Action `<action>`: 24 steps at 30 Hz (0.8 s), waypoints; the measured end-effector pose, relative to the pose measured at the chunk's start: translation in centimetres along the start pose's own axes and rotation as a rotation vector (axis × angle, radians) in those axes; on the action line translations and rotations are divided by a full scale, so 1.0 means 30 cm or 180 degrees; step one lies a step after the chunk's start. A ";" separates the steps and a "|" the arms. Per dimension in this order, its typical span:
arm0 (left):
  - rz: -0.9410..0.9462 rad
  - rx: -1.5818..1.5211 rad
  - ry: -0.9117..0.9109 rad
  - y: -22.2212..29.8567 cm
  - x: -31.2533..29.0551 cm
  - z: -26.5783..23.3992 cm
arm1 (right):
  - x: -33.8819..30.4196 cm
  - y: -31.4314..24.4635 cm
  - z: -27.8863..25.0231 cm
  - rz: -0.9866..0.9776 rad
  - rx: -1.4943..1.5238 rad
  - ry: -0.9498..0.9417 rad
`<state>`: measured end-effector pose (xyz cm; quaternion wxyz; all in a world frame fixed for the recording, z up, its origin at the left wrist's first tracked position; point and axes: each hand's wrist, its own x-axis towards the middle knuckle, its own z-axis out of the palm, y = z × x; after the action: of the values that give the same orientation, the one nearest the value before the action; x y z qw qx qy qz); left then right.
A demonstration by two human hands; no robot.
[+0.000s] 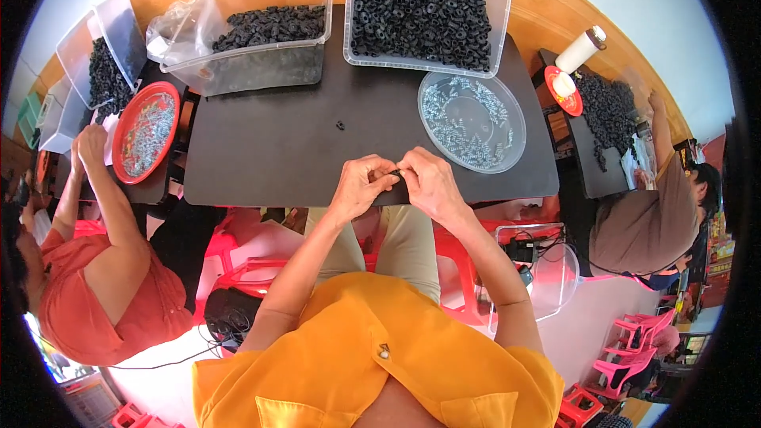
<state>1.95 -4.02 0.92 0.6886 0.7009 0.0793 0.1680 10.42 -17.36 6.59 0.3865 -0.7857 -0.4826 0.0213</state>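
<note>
My left hand (365, 185) and my right hand (430, 182) meet over the near edge of the dark table (269, 139). Between their fingertips is a small black plastic part (395, 173), mostly covered by the fingers. Both hands are closed in a pinch on it. A round clear tray (473, 120) of small silvery metal pieces lies just beyond my right hand. One loose black piece (340, 124) rests on the tabletop, farther off than my left hand.
Behind the round tray stands a clear bin (349, 8) heaped with black rings. Another clear bin (269, 63) of black parts is at the back left. Co-workers sit at either side, one by a red tray (120, 143), the other near a black heap (604, 115).
</note>
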 end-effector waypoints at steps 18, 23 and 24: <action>-0.0079 -0.0157 -0.0019 0.009 0.011 -0.008 | 0.020 0.043 -0.013 0.0695 0.1119 -0.0285; -0.0053 0.0003 0.0056 0.012 0.007 0.002 | 0.012 0.031 0.014 -0.0075 0.0197 0.0091; 0.0047 0.0156 0.0099 0.010 0.006 0.004 | 0.010 0.030 0.024 -0.0073 0.0195 0.0095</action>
<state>2.12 -4.07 1.26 0.6687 0.7154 0.0889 0.1819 10.94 -16.92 5.62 0.4177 -0.7681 -0.4849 0.0200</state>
